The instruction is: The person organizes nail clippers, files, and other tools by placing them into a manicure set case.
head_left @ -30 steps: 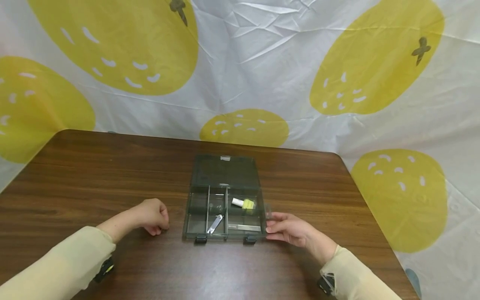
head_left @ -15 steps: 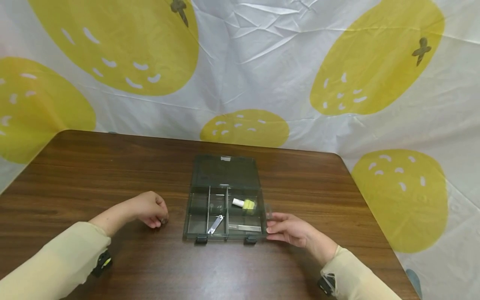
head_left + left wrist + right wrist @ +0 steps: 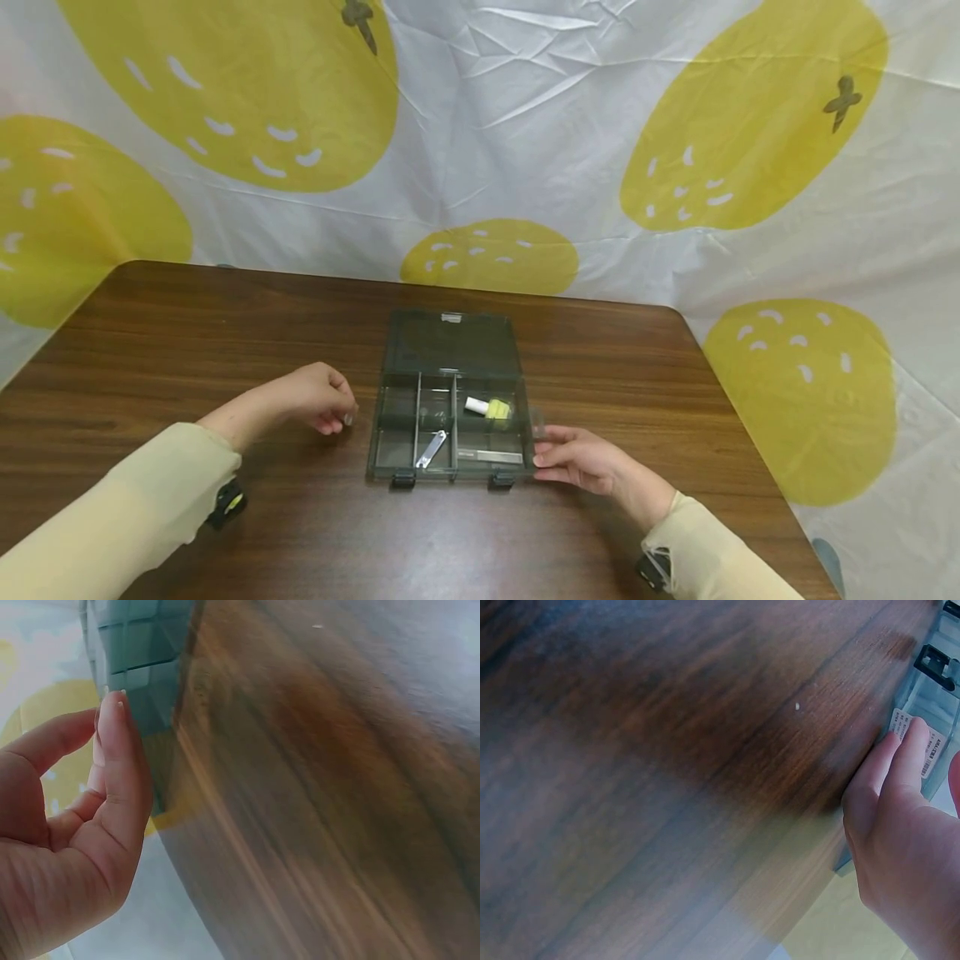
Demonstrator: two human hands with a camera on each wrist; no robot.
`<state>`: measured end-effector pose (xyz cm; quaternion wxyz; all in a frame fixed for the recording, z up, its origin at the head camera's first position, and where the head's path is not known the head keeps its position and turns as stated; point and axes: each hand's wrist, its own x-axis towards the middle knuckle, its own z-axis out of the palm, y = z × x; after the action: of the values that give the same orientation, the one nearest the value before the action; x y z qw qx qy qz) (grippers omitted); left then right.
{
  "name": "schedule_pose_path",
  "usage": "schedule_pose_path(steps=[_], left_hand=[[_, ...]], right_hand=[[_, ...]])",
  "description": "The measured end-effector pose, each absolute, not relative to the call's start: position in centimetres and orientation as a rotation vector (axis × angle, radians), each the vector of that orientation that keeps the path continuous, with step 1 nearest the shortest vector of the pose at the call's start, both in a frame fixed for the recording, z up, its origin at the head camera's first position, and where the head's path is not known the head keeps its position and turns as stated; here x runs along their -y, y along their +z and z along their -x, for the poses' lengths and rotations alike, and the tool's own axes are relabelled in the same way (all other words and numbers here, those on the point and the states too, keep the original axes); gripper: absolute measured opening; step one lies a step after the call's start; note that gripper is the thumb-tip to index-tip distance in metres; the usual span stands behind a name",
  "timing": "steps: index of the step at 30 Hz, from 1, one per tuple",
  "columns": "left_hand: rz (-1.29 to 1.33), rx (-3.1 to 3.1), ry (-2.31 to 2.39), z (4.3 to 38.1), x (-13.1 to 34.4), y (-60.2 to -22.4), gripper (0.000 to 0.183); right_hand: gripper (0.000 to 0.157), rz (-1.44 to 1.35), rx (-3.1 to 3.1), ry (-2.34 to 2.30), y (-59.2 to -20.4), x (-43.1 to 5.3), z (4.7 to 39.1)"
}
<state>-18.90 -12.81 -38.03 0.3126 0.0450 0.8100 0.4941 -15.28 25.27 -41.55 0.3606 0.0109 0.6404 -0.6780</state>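
On the table (image 3: 187,350) lies a dark translucent compartment box (image 3: 453,467), its lid (image 3: 453,343) folded back. Its right compartment holds a small yellow bottle with a white cap (image 3: 487,407) and a flat silvery bar (image 3: 490,457). Nail clippers (image 3: 431,448) lie in the middle column. My left hand (image 3: 318,395) hovers left of the box, pinching a tiny shiny thing (image 3: 348,419) whose kind is unclear. Against the box's right side rests my right hand (image 3: 585,461); in the right wrist view its straight fingers (image 3: 904,761) touch the wall near a printed label (image 3: 932,754).
Two black latches, left latch (image 3: 402,479) and right latch (image 3: 501,479), stick out at the box's front. Behind the table hangs a white cloth (image 3: 517,158) with yellow fruit prints. A small white speck (image 3: 797,706) lies on the wood.
My left hand has lifted and moved right and away from me, closer to the box, with the tiny thing between its fingertips. The right hand and the box stay put.
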Motion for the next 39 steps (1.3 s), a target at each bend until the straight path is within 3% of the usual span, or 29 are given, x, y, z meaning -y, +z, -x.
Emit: schedule_pose_path(steps=[22, 39], left_hand=[[-0.218, -2.137, 1.296, 21.2, 8.4, -36.0, 0.014], [-0.225, -2.139, 1.304, 22.8, 5.1, -36.9, 0.017]], right_hand=[[0.062, -0.041, -1.646, -1.747, -41.7, -25.3, 15.5], [0.059, -0.031, -1.650, -1.752, -41.6, -25.3, 15.2]])
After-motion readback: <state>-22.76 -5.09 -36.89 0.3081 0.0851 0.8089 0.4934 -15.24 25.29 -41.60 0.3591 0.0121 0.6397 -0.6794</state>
